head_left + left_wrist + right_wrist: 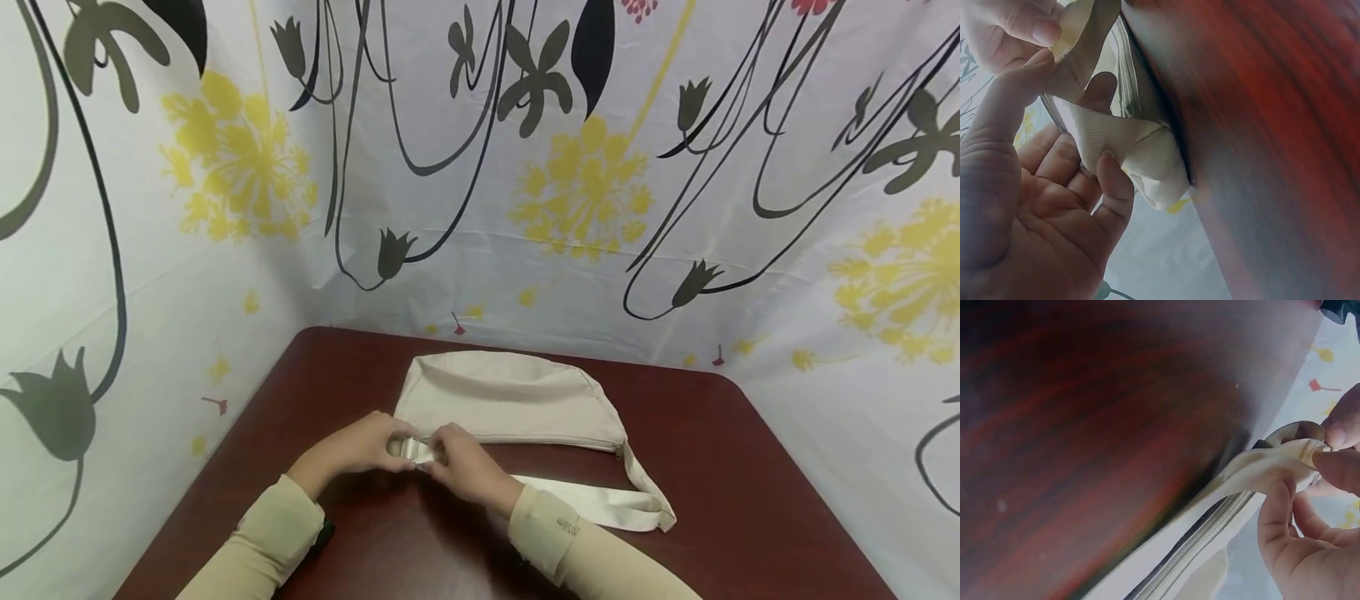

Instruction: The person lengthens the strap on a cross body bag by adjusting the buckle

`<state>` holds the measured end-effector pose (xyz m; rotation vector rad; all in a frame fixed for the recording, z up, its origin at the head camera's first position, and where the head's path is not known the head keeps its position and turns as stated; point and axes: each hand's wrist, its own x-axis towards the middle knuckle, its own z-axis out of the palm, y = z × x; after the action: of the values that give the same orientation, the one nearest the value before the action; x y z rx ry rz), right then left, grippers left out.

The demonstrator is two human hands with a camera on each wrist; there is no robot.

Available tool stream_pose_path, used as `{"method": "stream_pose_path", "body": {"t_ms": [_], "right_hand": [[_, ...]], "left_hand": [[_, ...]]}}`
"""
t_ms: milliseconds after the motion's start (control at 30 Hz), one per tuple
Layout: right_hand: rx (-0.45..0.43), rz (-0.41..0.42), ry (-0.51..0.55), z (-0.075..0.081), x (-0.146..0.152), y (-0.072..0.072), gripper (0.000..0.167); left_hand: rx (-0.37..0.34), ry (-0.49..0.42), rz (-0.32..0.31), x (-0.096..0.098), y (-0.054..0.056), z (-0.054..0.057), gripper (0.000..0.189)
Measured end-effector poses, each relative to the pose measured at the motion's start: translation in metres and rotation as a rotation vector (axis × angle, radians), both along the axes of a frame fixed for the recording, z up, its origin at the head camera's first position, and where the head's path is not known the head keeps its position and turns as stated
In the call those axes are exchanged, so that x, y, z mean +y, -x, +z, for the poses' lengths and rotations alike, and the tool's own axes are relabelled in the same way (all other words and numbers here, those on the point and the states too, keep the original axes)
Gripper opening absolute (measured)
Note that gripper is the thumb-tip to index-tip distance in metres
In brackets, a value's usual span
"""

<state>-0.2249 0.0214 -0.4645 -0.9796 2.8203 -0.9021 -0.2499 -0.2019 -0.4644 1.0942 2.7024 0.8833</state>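
Observation:
A cream fabric shoulder bag (510,396) lies flat on the table, its zipper side facing me. Near the bag's left corner, my left hand (360,446) pinches the cream strap (1104,134) by its adjuster buckle (410,448). Just to the right, my right hand (468,467) holds the same strap between thumb and fingers. The right wrist view has the zipper (1200,540) running beside the strap, with fingertips of both hands close together. From under my right hand the strap continues to a fold at the right, then back up to the bag's right corner.
The dark red-brown table (712,467) extends around the bag on all sides. White cloth walls (465,183) printed with flowers and vines stand close behind the table and at both sides.

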Motion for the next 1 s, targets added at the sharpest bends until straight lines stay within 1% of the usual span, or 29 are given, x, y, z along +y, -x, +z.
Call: {"method": "stream_pose_path", "body": {"t_ms": [100,200,333,400,500,733,833,900,1000], "right_hand": [[-0.023,0.003,0.002,0.000,0.000,0.001,0.020],[-0.042,0.011,-0.002,0.001,0.000,0.002,0.020],[-0.048,0.023,-0.008,0.001,-0.001,0.004,0.020],[-0.039,0.033,0.001,0.002,-0.001,0.005,0.020],[-0.053,0.040,0.019,0.003,0.000,0.008,0.021],[-0.145,0.027,0.040,0.010,-0.002,0.013,0.027],[-0.166,0.038,0.053,0.012,-0.002,0.012,0.028],[-0.156,0.050,0.043,0.012,-0.001,0.011,0.029],[-0.115,0.067,-0.028,0.011,0.000,0.010,0.030]], "left_hand": [[0.003,-0.020,-0.015,0.000,0.001,-0.001,0.034],[-0.003,-0.028,-0.017,0.001,0.001,-0.003,0.033],[-0.017,-0.015,-0.007,0.002,-0.001,-0.002,0.032],[-0.022,-0.008,-0.007,0.003,-0.001,-0.002,0.034],[-0.033,-0.008,-0.011,0.005,0.000,-0.001,0.035],[-0.055,-0.043,-0.023,0.007,0.004,-0.001,0.033],[-0.044,-0.054,-0.031,0.006,0.005,-0.002,0.031],[-0.040,-0.059,-0.031,0.005,0.003,-0.002,0.029],[-0.047,-0.066,-0.016,0.003,0.001,-0.002,0.034]]}}
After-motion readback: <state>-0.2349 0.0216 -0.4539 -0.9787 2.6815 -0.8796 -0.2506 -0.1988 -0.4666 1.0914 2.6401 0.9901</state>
